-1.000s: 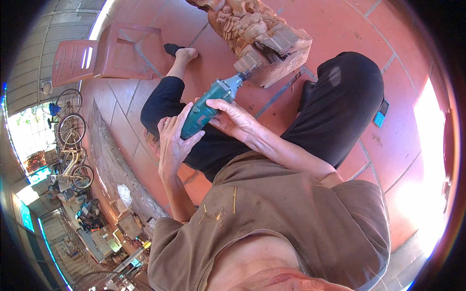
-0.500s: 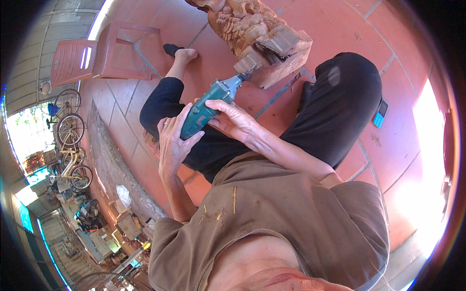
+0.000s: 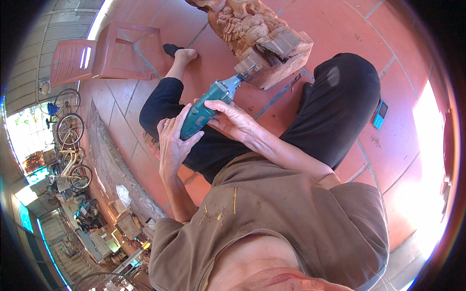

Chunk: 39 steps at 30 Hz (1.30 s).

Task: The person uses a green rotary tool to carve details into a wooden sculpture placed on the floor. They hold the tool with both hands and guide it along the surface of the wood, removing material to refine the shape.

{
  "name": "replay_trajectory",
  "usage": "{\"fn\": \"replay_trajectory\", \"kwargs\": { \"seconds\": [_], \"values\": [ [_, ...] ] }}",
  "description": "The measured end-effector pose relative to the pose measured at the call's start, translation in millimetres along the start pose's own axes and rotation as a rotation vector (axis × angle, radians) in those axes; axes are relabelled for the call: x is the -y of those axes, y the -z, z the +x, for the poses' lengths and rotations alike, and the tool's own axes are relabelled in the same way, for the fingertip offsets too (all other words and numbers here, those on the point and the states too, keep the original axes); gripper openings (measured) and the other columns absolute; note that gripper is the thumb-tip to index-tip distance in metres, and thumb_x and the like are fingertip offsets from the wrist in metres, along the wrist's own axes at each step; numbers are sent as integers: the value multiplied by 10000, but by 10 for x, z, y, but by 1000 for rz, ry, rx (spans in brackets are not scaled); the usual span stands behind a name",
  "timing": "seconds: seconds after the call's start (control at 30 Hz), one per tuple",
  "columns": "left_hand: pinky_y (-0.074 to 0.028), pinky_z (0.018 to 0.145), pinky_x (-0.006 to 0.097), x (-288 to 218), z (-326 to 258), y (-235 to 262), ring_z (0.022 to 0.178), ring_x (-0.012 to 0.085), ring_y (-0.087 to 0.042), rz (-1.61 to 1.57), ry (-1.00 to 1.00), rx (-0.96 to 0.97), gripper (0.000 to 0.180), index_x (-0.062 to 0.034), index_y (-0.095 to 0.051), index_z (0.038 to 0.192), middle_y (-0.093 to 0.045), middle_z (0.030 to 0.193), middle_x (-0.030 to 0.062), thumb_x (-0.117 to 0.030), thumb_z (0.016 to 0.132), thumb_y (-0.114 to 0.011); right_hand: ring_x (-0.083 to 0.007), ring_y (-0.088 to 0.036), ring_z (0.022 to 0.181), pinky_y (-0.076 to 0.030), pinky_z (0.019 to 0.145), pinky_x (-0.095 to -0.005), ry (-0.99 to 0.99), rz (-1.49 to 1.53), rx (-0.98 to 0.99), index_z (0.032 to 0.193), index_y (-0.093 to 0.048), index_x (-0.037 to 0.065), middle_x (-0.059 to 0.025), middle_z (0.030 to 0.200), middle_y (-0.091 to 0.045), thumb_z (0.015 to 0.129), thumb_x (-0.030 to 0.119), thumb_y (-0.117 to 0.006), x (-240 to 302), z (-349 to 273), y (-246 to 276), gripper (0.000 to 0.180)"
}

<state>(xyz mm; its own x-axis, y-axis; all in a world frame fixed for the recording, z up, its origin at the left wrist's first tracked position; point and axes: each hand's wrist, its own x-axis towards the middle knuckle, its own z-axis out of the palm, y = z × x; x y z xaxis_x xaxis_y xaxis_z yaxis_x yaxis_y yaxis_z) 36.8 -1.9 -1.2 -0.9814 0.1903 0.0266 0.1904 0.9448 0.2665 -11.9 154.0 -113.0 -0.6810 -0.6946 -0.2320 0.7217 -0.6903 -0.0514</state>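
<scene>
Both my hands hold a green die grinder (image 3: 201,109) with a grey metal nose, tilted up to the right. My left hand (image 3: 174,138) wraps its rear end, and a ring shows on one finger. My right hand (image 3: 232,120) grips the middle of the body, thumb on top. The grinder's tip reaches the near left corner of a carved wooden block (image 3: 264,43); whether it touches the wood cannot be made out. Carved relief covers the block's far part, while the near end is plain, squared wood with a dark hollow.
My bent legs in black trousers (image 3: 335,106) flank the work on red floor tiles. A red plastic chair (image 3: 104,53) lies at the far left. A small blue keypad phone (image 3: 380,115) is on the floor at right. Bicycles (image 3: 70,130) and a cluttered bench stand at left.
Almost nothing differs. The grinder and both hands keep the same grip and place, with only a tiny shift.
</scene>
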Motion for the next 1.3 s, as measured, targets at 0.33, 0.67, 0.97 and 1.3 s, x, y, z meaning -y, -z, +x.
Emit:
{"fn": "replay_trajectory", "kwargs": {
  "seconds": [0.33,0.67,0.97,1.3],
  "values": [
    [-375,991,417,-26,11,10,893,258,-616,10,-1,-9,803,-122,-539,1387,-690,1035,97,-173,649,-853,-177,-596,1176,-428,1083,-366,14,-36,-23,1187,-603,82,-82,1239,-648,872,160,-744,42,-26,-57,354],
    [-378,991,425,-26,6,-10,889,267,-613,13,15,-23,806,-125,-534,1392,-691,997,115,-189,655,-854,-197,-605,1170,-444,1077,-378,23,-59,-23,1194,-583,69,-105,1233,-649,871,174,-746,41,9,-40,377],
    [-381,991,428,-14,3,-31,875,275,-611,17,17,-32,801,-128,-532,1396,-689,966,127,-219,667,-850,-209,-606,1171,-448,1074,-390,48,-49,-7,1191,-580,56,-117,1221,-650,874,178,-742,58,22,-69,376],
    [-383,987,425,-22,5,-59,846,257,-608,24,18,-45,800,-121,-531,1394,-672,925,115,-211,666,-851,-210,-621,1152,-455,1068,-384,56,-67,-15,1186,-580,56,-118,1199,-660,875,184,-742,72,33,-68,374]
  ]
}}
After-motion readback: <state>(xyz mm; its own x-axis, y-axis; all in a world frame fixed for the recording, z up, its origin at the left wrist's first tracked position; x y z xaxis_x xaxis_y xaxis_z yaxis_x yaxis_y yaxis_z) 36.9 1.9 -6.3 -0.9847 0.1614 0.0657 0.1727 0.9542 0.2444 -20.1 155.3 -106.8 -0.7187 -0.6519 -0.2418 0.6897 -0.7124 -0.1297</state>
